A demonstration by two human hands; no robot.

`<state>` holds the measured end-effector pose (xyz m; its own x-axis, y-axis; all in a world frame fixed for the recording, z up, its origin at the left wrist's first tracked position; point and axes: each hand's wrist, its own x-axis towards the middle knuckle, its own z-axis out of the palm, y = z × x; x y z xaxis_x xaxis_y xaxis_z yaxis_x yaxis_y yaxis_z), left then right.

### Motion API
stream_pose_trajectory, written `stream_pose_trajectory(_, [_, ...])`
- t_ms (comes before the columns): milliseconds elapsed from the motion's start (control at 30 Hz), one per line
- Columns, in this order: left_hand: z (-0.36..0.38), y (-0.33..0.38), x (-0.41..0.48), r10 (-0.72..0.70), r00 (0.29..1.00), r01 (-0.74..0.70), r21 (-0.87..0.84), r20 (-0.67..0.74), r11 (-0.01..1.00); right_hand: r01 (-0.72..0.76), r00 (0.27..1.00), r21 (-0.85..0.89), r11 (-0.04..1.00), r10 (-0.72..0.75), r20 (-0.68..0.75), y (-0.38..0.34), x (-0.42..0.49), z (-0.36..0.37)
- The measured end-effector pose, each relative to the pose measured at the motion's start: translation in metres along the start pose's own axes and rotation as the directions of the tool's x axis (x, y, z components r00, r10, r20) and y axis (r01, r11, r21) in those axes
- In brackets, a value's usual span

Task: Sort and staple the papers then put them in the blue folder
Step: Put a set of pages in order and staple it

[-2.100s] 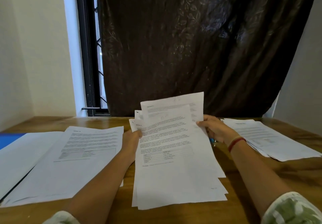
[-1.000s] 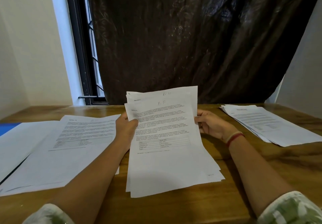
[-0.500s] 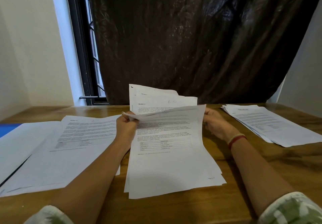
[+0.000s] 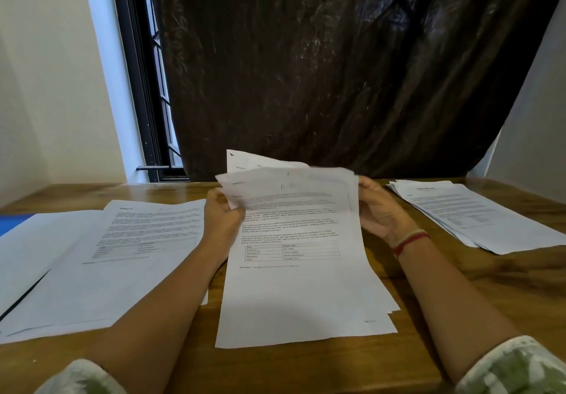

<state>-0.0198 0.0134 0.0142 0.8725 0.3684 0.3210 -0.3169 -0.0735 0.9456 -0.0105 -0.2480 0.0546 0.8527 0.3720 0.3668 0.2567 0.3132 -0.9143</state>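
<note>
A: Now, the left hand [image 4: 222, 219] is clamped on the left edge of the sheaf of papers [image 4: 300, 286], fingers curled round it near the top.

B: And the right hand [image 4: 378, 213] mirrors it, gripping the right edge with the thumb on the front. There's a red band [image 4: 410, 242] on that wrist.

A: The sheaf sits in the middle, between the two forearms. Its upper end is lifted and its lower end fans out low over the bench [image 4: 459, 286].

B: Look at the top sheets [image 4: 291, 185]. They're bowed over towards the person and blurred. One corner of a rear sheet pokes up behind them.

A: The front page carries printed paragraphs and a small table. The words are too small to read.

B: Moving outward, a left pile [image 4: 122, 255] lies flat beside the left forearm, its top page printed.

A: On the other side a right pile [image 4: 477, 213] lies well apart from the right hand, its edges slightly fanned.

B: And the blue folder [image 4: 12, 222]?

A: Only a patch of blue shows at the far left edge, tucked against the white sheets there. How it lies can't be told.

B: Behind the bench hangs a dark curtain [image 4: 337, 72], with a black-framed window [image 4: 147, 87] to its left. Pale patterned sleeves [image 4: 514, 366] show at the bottom.
</note>
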Motion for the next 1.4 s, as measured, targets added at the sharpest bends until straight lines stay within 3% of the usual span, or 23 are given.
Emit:
stream_pose_trajectory(100, [0.001,0.0,0.004,0.007,1.0,-0.008,-0.055,-0.02,0.998,-0.087,0.981,0.05,0.995,0.077,0.178,0.0,0.001,-0.004])
stream_pose_trajectory(167, [0.0,-0.003,0.008,-0.038,0.999,0.037,-0.02,-0.016,0.999,-0.11,0.98,0.112,0.988,0.089,0.179,-0.002,-0.001,-0.002])
stream_pose_trajectory(200, [-0.001,-0.006,0.01,-0.06,0.998,0.06,-0.005,-0.008,0.998,-0.098,0.991,0.097,0.99,0.088,0.102,-0.002,-0.001,-0.001])
stream_pose_trajectory(267, [-0.002,-0.008,0.012,-0.081,0.997,0.081,0.022,0.012,0.997,-0.09,0.973,-0.125,0.988,0.06,-0.225,0.004,0.006,-0.004])
stream_pose_trajectory(333, [-0.002,-0.009,0.014,-0.096,0.995,0.095,0.051,0.006,0.994,-0.241,0.862,-0.382,0.892,0.016,-0.506,0.015,0.013,-0.011])
stream_pose_trajectory(400, [-0.002,-0.008,0.016,-0.111,0.994,0.111,0.032,0.002,0.993,-0.352,0.821,-0.438,0.827,0.048,-0.569,0.023,0.013,-0.013])
stream_pose_trajectory(500, [0.0,-0.006,0.015,-0.112,0.993,0.112,0.014,0.022,0.994,-0.37,0.855,-0.367,0.853,0.159,-0.493,0.023,0.007,-0.002])
stream_pose_trajectory(600, [0.001,-0.005,0.014,-0.134,0.99,0.133,0.026,0.042,0.991,-0.346,0.875,-0.191,0.919,0.242,-0.42,0.023,0.008,0.004])
stream_pose_trajectory(700, [-0.001,-0.004,0.01,-0.222,0.965,0.235,-0.085,0.14,0.968,-0.333,0.832,0.032,0.942,0.309,-0.461,0.024,0.012,0.001])
stream_pose_trajectory(800, [-0.001,-0.002,0.008,-0.275,0.946,0.312,-0.247,0.174,0.917,-0.319,0.814,-0.213,0.923,0.152,-0.561,0.03,0.018,-0.008])
stream_pose_trajectory(867, [0.0,-0.001,0.01,-0.317,0.938,0.344,-0.26,0.141,0.902,-0.287,0.823,-0.268,0.92,0.094,-0.56,0.029,0.017,-0.007])
stream_pose_trajectory(1033, [0.001,-0.001,0.011,-0.329,0.937,0.348,-0.258,0.115,0.901,-0.24,0.841,-0.259,0.936,0.068,-0.537,0.032,0.015,-0.006])
stream_pose_trajectory(1267, [0.006,0.002,0.012,-0.208,0.969,0.225,-0.131,0.13,0.966,-0.181,0.874,-0.221,0.958,0.054,-0.482,0.028,0.013,-0.003])
stream_pose_trajectory(1400, [0.002,0.0,0.015,-0.192,0.968,0.209,-0.095,0.163,0.973,-0.17,0.945,-0.122,0.978,0.126,-0.301,0.023,0.008,-0.003])
